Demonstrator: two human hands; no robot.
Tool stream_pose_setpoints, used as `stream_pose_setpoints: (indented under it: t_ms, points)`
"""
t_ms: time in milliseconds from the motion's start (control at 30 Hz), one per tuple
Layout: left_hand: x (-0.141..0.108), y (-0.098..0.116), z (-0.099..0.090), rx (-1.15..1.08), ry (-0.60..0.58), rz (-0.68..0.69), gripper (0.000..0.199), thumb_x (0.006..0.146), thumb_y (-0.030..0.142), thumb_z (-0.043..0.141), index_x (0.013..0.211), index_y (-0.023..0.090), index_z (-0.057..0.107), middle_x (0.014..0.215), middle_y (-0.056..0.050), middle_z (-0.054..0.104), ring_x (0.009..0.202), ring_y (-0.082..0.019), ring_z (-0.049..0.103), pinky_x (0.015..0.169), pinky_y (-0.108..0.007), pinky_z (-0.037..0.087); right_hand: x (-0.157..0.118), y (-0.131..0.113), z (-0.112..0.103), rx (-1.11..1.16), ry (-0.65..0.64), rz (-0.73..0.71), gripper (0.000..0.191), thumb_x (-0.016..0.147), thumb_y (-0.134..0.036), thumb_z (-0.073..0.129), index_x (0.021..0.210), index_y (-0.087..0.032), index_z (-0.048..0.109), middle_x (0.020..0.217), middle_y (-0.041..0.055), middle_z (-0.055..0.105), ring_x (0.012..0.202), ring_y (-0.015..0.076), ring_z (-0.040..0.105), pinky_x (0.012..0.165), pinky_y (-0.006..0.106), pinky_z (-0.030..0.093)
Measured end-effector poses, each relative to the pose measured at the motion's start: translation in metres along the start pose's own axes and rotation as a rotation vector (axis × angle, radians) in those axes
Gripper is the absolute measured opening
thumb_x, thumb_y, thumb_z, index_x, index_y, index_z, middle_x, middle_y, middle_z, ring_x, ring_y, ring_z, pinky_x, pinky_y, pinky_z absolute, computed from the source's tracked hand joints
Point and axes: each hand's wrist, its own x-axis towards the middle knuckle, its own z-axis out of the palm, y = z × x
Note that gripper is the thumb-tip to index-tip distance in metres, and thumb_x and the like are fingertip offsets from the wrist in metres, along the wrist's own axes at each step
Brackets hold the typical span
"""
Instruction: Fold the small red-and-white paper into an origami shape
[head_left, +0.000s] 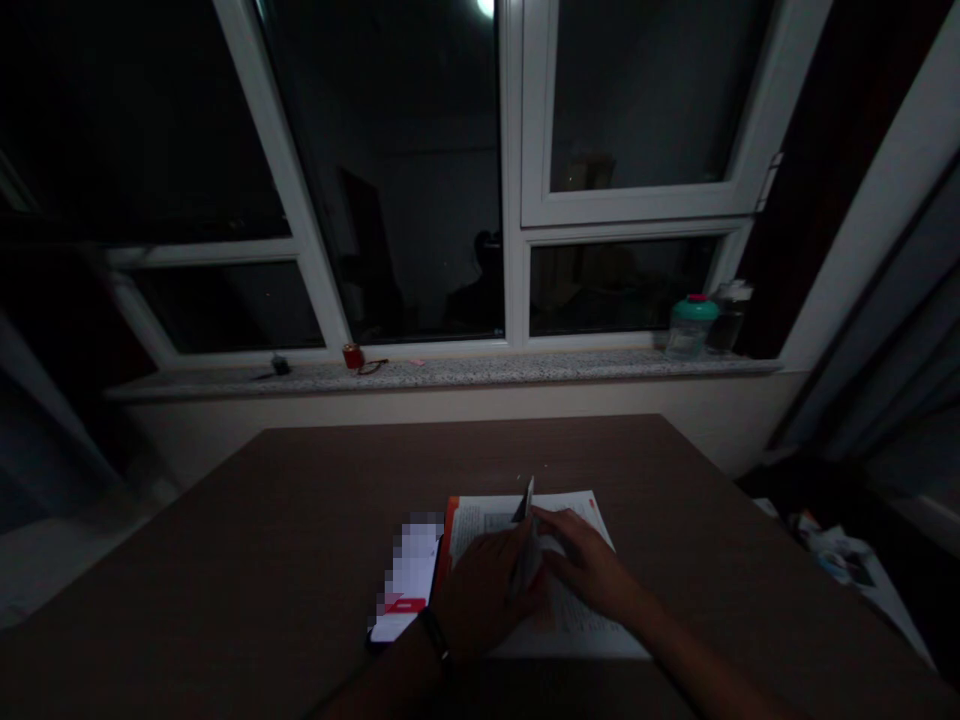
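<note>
On the table lies a printed book or booklet [592, 620] with an orange strip along its left side. Over its left part is my left hand [484, 585], wearing a dark band on the wrist. From the right comes my right hand [589, 560], fingers bent inward. Between the two hands a thin, pale-edged sheet [529, 497] stands nearly upright above the print, and the fingers of both hands close on it. Whether it belongs to the book cannot be made out. A lit phone [412, 570] lies left of the book, its screen partly blurred out.
The dark wooden table [262, 560] reaches toward a stone windowsill [480, 372]. On the sill stand a red can [352, 356], a small dark item [280, 364], a teal-lidded bottle [691, 325] and another clear bottle [729, 315]. Papers [847, 560] lie beyond the table's right edge.
</note>
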Motion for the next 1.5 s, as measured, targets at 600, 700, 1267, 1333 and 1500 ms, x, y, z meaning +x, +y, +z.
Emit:
stream_pose_setpoints:
  t_ms: [600, 700, 1267, 1333, 1500]
  points:
    - [-0.005, 0.002, 0.008, -0.363, -0.026, -0.206, 0.086, 0.090, 0.036, 0.062, 0.155, 0.027, 0.007, 0.121, -0.007, 0.059, 0.105, -0.026, 0.056, 0.092, -0.041, 0.046, -0.001, -0.015, -0.008, -0.070, -0.044, -0.078, 0.060, 0.082, -0.013, 0.056, 0.139, -0.026, 0.045, 0.132, 0.0110, 0.055, 0.125, 0.0261, 0.048, 0.109, 0.049, 0.035]
    - [-0.003, 0.001, 0.006, -0.332, 0.046, -0.202, 0.068, 0.089, 0.030, 0.062, 0.148, 0.025, 0.029, 0.122, -0.008, 0.055, 0.104, -0.024, 0.056, 0.090, -0.037, 0.047, -0.001, -0.012, -0.005, -0.104, -0.085, -0.048, 0.062, 0.080, -0.012, 0.058, 0.139, -0.026, 0.045, 0.134, 0.0110, 0.055, 0.127, 0.0272, 0.047, 0.110, 0.052, 0.032]
    - [-0.003, -0.003, 0.002, 0.066, -0.034, -0.008, 0.038, 0.088, 0.025, 0.064, 0.124, 0.022, 0.052, 0.131, -0.007, 0.056, 0.121, -0.027, 0.050, 0.104, -0.044, 0.038, 0.002, -0.014, -0.006, -0.305, -0.153, 0.080, 0.037, 0.076, -0.016, 0.069, 0.111, -0.023, 0.061, 0.109, 0.0068, 0.061, 0.107, 0.0258, 0.054, 0.103, 0.046, 0.038]
    - [-0.002, -0.002, 0.000, 0.072, -0.030, -0.010, 0.037, 0.087, 0.024, 0.065, 0.122, 0.021, 0.053, 0.131, -0.008, 0.056, 0.120, -0.027, 0.050, 0.104, -0.044, 0.038, 0.001, -0.015, -0.007, -0.323, -0.178, 0.060, 0.036, 0.075, -0.020, 0.071, 0.110, -0.023, 0.061, 0.108, 0.0066, 0.062, 0.106, 0.0261, 0.054, 0.105, 0.048, 0.034]
    - [-0.002, -0.001, -0.001, 0.089, -0.026, -0.030, 0.037, 0.084, 0.021, 0.066, 0.119, 0.021, 0.054, 0.128, -0.007, 0.057, 0.121, -0.028, 0.048, 0.104, -0.045, 0.038, 0.001, -0.018, -0.007, -0.331, -0.208, 0.041, 0.043, 0.071, -0.024, 0.076, 0.112, -0.024, 0.061, 0.110, 0.0057, 0.063, 0.107, 0.0265, 0.054, 0.109, 0.049, 0.028]
